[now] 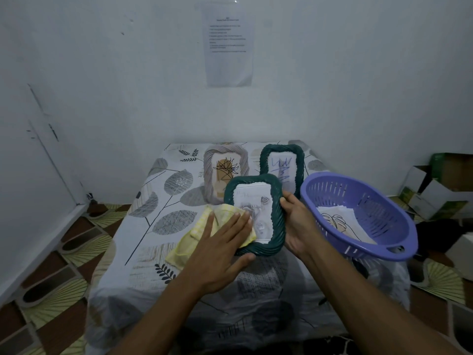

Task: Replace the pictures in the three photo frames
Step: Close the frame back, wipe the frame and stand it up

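Two bare forearms reach in from six o'clock over a table (158, 201) with a leaf-print cover. At the centre, the left hand (222, 242) lies flat with its fingers straight and close together, pressing a yellow cloth (189, 242) against the front of the near green frame (277, 221). Its thumb sits at the frame's lower edge. The right hand (298, 226) grips the frame's right edge, thumb on the front rim and fingers wrapped behind out of sight. This frame is tilted toward the camera and holds a pale grey picture (258, 208).

From that frame, at eleven o'clock, a grey frame (211, 170) with a tan and black drawing stands toward the table's far edge. At one o'clock stands the far green frame (266, 160), with blue scribbles on its white sheet and its lower corner hidden behind the near one. At three o'clock sits a purple basket (358, 190) with slotted walls, holding loose papers (340, 219), one bearing a leaf outline.

At twelve o'clock a printed sheet (229, 47) hangs on the wall, its text too small to read. Cardboard boxes (435, 190) lie on the floor at far three o'clock.
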